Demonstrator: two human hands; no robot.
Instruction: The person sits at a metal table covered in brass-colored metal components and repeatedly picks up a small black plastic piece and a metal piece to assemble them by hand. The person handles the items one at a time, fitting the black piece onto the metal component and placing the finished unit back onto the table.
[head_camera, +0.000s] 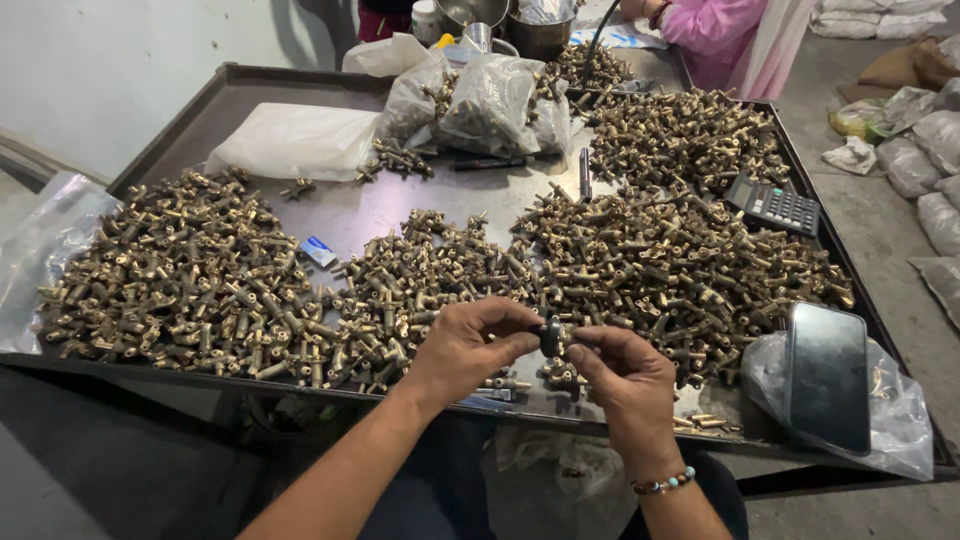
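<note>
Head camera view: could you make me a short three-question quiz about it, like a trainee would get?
1. True or false: the left hand and right hand meet on one small dark part.
2. What lies on the tray's far right edge? A) a calculator B) a hammer C) a cup
3. What flat dark thing rests on the plastic bag at near right?

Key
1. True.
2. A, the calculator, beside the heaps of brass fittings.
3. A phone, screen dark.
</note>
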